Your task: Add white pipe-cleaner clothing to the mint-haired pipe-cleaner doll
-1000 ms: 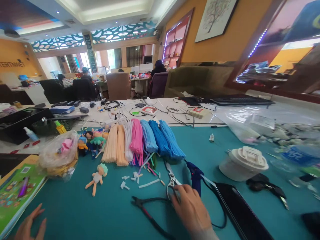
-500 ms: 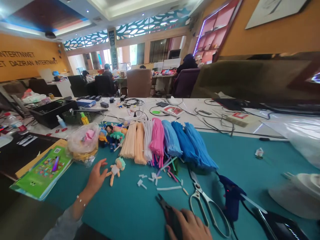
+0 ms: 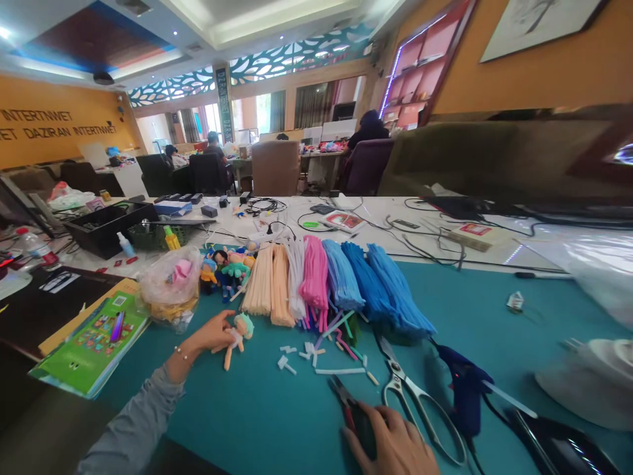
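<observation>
My left hand has its fingers closed on the small doll, which has a mint-green head and peach limbs and lies on the teal mat. Under my right hand are the dark-handled pliers, with thumb and fingers around the handles and the jaws pointing away. White offcuts are scattered between the hands. Silver scissors lie open just right of the pliers. Behind, bundles of fuzzy stems in peach, white, pink and blue lie side by side.
A blue glue gun with its cord lies at the right, near a black device. On the left are a green booklet, a plastic bag and finished dolls. Several people sit at far desks.
My left hand has moved right and forward and closed on the doll, from open fingers beside it. My right hand and the pliers have shifted slightly right.
</observation>
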Tool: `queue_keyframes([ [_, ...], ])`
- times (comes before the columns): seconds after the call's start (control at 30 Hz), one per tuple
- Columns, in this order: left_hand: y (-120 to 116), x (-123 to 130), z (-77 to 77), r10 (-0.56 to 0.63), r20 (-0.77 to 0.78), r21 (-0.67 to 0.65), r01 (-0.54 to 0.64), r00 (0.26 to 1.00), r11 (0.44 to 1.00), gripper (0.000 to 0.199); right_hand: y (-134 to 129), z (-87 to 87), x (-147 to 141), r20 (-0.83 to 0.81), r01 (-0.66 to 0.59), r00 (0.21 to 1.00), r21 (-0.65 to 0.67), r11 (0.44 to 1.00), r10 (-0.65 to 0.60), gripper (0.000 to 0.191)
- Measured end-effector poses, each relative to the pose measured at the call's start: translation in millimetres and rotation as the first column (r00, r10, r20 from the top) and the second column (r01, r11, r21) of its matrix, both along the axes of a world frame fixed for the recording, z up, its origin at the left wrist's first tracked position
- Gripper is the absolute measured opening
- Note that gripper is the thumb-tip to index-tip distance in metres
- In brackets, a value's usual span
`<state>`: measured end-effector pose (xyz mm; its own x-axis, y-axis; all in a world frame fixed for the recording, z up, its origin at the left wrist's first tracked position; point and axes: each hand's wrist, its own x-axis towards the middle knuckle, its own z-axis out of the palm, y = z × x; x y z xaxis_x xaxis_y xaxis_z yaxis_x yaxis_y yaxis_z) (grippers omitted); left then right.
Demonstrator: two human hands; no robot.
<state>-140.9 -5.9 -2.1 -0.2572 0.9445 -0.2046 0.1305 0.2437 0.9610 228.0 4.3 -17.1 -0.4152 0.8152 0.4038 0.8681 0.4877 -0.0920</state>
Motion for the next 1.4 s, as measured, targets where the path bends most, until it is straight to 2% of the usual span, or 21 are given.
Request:
queue_keyframes([
  [0.13, 0.7, -0.2, 0.2, -0.014, 0.119, 0.002, 0.014, 0.993, 1.0, 0.061, 0.0, 0.3, 1.4, 0.024, 0.015, 1.0, -0.015, 1.0, -0.014, 0.025],
  [0.27, -2.7, 7.3, 5.3, -0.009, 0.265, 0.06, -0.007, 0.964, 0.998, 0.056, -3.2, 1.5, 2.7, 0.049, 0.037, 0.998, 0.0, 0.999, -0.037, 0.026],
  [0.47, 7.6, 44.8, 5.7, -0.051, 0.49, 0.183, -0.046, 0.87, 0.982, 0.053, -15.9, -0.5, 0.6, 0.012, 0.108, 0.994, 0.028, 0.994, -0.109, 0.029],
  [0.7, 26.6, 85.8, -1.7, -0.135, 0.68, 0.219, -0.024, 0.72, 0.975, 0.039, -21.7, -5.2, 1.3, -0.093, 0.166, 0.982, 0.007, 0.986, -0.164, 0.033],
  [0.93, 21.3, 94.7, -12.1, -0.182, 0.776, 0.228, 0.001, 0.604, 0.974, 0.031, -21.7, -9.3, 3.8, -0.147, 0.197, 0.971, 0.034, 0.98, -0.19, 0.035],
  [1.13, 16.1, 106.5, -17.4, -0.16, 0.854, 0.171, 0.022, 0.495, 0.985, 0.031, -20.6, -4.8, 3.4, -0.226, 0.186, 0.96, 0.07, 0.98, -0.167, 0.035],
  [1.4, 17.1, 129.5, -18.8, -0.22, 0.844, 0.186, 0.117, 0.489, 0.976, 0.025, -21.5, 2.6, 10.5, -0.361, 0.213, 0.921, 0.147, 0.966, -0.148, 0.035],
])
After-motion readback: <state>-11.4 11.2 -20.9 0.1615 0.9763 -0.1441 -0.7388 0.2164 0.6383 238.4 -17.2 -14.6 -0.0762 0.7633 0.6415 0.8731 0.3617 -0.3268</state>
